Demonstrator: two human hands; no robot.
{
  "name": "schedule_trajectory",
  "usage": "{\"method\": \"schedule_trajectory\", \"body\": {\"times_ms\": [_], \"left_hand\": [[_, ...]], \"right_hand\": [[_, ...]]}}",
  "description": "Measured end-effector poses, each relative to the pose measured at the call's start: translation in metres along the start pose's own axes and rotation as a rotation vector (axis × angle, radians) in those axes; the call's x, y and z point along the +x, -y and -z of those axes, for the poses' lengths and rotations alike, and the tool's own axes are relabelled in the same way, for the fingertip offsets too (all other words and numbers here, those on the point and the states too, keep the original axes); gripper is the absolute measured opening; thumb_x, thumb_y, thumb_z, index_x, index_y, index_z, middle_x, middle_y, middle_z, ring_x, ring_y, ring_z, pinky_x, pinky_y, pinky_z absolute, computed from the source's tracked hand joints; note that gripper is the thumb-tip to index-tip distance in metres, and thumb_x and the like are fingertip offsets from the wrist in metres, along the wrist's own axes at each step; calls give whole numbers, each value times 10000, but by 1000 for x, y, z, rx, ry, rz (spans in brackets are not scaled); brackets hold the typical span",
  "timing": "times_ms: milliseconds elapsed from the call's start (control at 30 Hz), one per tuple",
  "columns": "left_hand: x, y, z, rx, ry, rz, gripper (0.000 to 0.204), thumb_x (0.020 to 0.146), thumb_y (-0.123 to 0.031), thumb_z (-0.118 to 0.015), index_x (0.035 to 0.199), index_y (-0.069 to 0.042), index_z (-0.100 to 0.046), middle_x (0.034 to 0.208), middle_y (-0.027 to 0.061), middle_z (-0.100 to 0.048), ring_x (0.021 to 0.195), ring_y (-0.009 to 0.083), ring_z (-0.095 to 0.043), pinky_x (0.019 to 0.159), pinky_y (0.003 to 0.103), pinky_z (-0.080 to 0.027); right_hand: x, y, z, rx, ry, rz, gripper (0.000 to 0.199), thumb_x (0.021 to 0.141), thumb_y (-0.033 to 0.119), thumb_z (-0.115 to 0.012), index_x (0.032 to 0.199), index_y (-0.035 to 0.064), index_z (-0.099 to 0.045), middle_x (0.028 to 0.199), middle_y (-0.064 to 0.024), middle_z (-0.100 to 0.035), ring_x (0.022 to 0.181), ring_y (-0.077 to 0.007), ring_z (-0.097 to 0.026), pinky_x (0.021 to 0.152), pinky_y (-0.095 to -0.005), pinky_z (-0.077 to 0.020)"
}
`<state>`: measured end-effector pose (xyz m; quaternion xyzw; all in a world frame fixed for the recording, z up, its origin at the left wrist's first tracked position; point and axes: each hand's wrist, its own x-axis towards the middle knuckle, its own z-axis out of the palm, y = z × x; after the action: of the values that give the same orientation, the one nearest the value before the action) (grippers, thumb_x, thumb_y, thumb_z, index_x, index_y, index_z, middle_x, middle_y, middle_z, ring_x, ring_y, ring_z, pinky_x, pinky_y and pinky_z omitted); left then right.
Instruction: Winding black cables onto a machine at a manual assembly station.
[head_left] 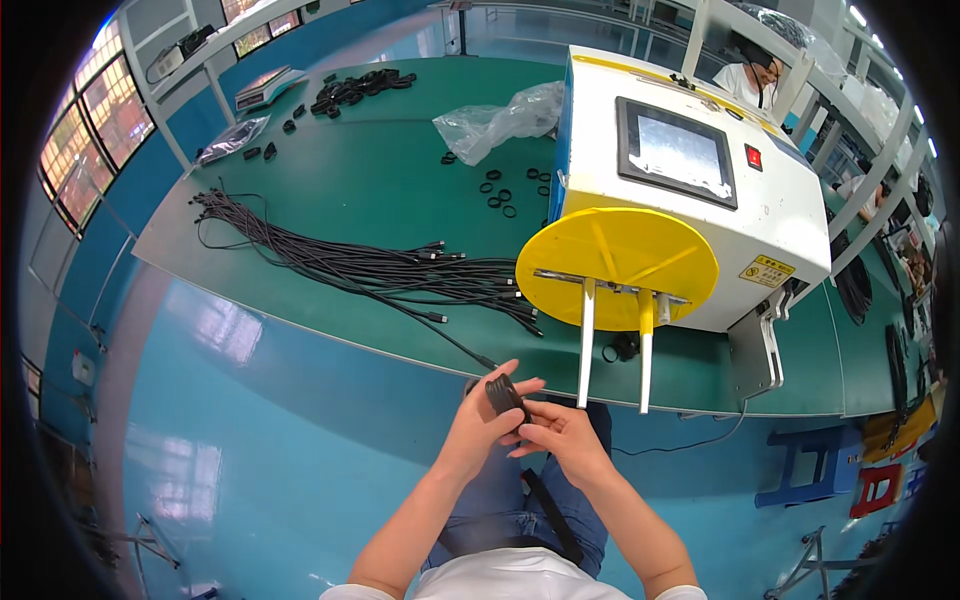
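Note:
A coiled black cable (504, 395) is held between my two hands in front of the table's near edge. My left hand (481, 420) wraps round the coil with its fingers behind and its thumb in front. The fingers of my right hand (562, 436) pinch at the coil's right side; what exactly they grip there is partly hidden. One cable end runs from the coil up to the table edge. Just beyond lies a long bundle of black cables (350, 260) with connector ends. Right above my hands is a yellow winding disc (610, 255) with two prongs pointing toward me.
The disc belongs to a white machine (690, 190) with a screen (676, 152). Black rings (494, 202), a clear plastic bag (500, 122), a pile of black parts (355, 92) and a scale (268, 88) are on the green table (380, 180). A blue stool (810, 465) stands at right.

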<state>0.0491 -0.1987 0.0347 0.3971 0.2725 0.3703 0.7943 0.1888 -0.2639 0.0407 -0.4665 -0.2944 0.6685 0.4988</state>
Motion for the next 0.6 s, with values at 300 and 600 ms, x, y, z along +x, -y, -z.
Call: {"method": "schedule_trajectory", "body": {"times_ms": [300, 600], "left_hand": [[-3, 5, 8, -318, 110, 90, 414, 930, -236, -563, 1242, 7, -440, 1286, 186, -518, 1154, 276, -542, 978, 401, -458], [-16, 18, 24, -456, 265, 210, 391, 938, -275, -551, 1233, -29, -475, 1298, 147, -509, 1196, 273, -516, 978, 414, -448]], "right_hand": [[-19, -10, 4, -170, -263, 161, 238, 859, 54, -615, 1088, -9, -606, 990, -97, -647, 909, -217, -631, 752, -321, -527], [-13, 12, -1, -1208, -11, 893, 259, 620, 120, -775, 793, 75, -588, 848, -50, -626, 808, -276, -550, 701, -392, -390]]}}
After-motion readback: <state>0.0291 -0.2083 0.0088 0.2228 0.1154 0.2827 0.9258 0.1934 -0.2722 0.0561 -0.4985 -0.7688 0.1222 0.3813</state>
